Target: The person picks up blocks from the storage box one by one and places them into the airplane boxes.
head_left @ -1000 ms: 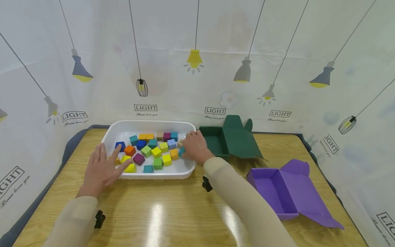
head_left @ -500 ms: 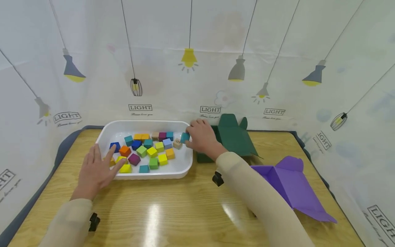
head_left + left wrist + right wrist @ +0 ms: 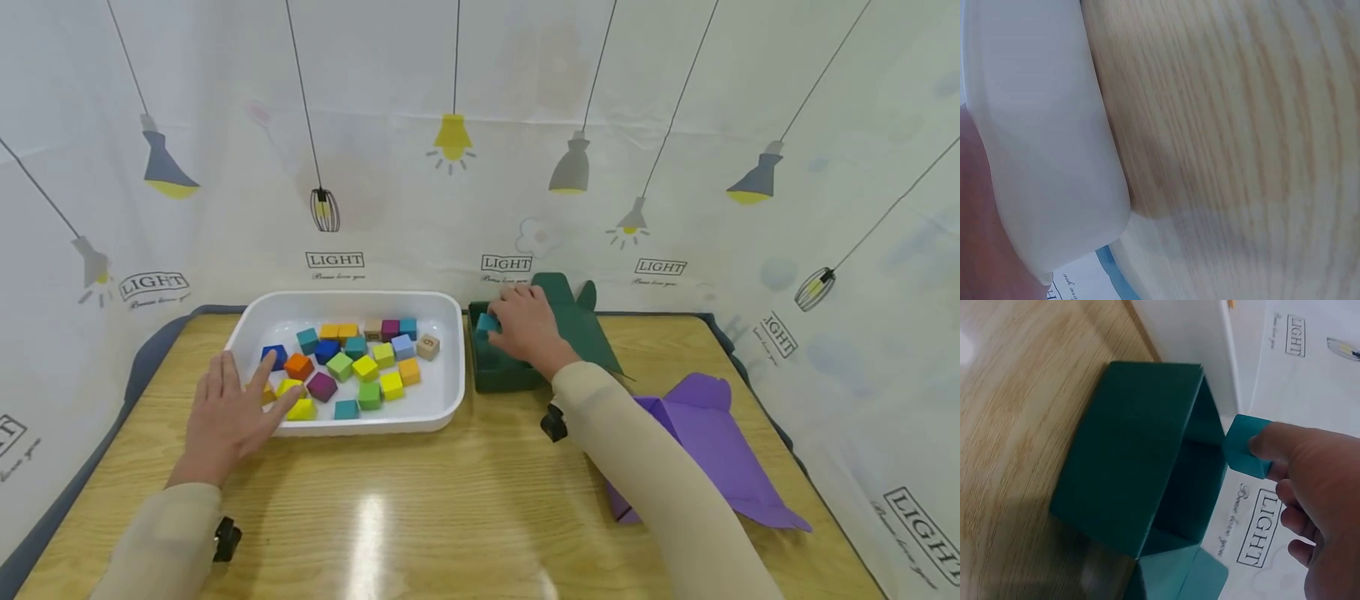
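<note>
the right hand [image 3: 528, 329] has its grip clamped on a teal cube [image 3: 1238, 449], thumb against one face. that cube is just right of the white tray [image 3: 405, 425], held at the open top of the green box [image 3: 498, 383], toward the end nearest the tray; its exact height there is hard to tell. the left hand [image 3: 228, 417] lies at the tray's near left corner, grip apart, fingers spread. inside the tray sit loose coloured cubes [image 3: 369, 396] and, near its right wall, a wooden cube [image 3: 428, 347] bearing a numeral. a purple box [image 3: 712, 442], partly behind the right sleeve [image 3: 660, 475], stands on the surface [image 3: 420, 500] well right of the tray.
</note>
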`<state>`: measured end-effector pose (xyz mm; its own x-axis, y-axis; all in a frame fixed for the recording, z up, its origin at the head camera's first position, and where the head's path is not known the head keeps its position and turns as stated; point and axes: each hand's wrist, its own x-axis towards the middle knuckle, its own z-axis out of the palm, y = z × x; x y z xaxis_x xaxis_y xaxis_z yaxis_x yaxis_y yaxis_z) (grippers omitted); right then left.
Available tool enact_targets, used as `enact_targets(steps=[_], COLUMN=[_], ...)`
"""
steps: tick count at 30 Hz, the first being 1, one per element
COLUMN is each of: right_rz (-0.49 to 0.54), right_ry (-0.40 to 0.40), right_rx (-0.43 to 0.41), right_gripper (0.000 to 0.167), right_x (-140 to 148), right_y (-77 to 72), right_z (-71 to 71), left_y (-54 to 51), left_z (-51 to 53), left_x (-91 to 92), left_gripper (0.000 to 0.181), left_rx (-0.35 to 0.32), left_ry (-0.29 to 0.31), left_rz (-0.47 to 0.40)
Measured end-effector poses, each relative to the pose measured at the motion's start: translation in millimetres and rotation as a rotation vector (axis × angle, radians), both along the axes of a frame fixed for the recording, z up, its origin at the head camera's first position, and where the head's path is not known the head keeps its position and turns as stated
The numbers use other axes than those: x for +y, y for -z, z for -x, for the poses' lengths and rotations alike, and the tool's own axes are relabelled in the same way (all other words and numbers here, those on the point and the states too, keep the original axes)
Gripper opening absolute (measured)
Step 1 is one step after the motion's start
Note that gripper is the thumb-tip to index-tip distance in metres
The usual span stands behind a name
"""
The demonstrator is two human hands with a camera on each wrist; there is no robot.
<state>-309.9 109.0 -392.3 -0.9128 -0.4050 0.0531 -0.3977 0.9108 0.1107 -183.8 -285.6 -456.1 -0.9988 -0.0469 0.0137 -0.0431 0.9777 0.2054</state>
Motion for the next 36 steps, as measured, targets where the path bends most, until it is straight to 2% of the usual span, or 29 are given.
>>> enact_targets(steps=[6, 19, 27, 36], right_rz=[-0.063, -0.205, -0.270, -0.229], right_ry=[0.017, 0.001, -0.013, 0.005], right_rx=[-0.031, -0.098, -0.117, -0.122], right_gripper=[0.038, 0.038, 0.034, 0.025], right_x=[2, -8, -18, -22], right_y=[4.4, 7.3, 22.9, 32.4], right_z=[10.5, 47.7, 52.3, 56.4], left_y=[1.6, 5.4, 5.7, 4.7], left_z=[0.1, 2.6, 0.9, -0.2], left_x=[-0.2, -2.2, -2.9, -3.0], left_gripper=[0.088, 0.087, 0.086, 0.084], left_rx=[0.007, 0.020, 0.040, 0.053], left_ry=[0.004, -0.016, -0.021, -0.012], left_rz=[0.012, 0.002, 0.007, 0.015])
